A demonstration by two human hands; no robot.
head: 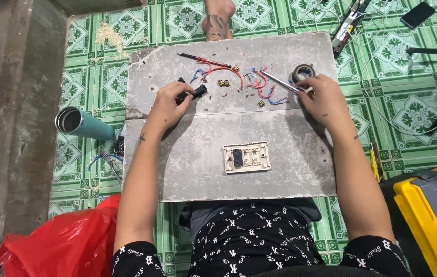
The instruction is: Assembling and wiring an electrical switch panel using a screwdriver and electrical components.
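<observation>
**Both hands busy over the wire scraps on the grey board**

From my feed, the left hand is curled tight around a small black switch module, which pokes out of the fist toward two o'clock. The right hand is closed on a slim metal-shafted screwdriver, whose shaft runs off toward ten o'clock over the board.

Between the two hands lie red wire offcuts and blue wire offcuts, with small brass terminals scattered among them. A roll of black tape sits just at eleven o'clock of the right hand, close to the knuckles.

All of this rests on a grey slab laid across my lap. At six o'clock from the hands, well apart from them, a white switch plate lies flat with one black module seated in its left slot.

Off the slab at nine o'clock lies a teal flask on its side; a yellow toolbox stands at four o'clock.
</observation>
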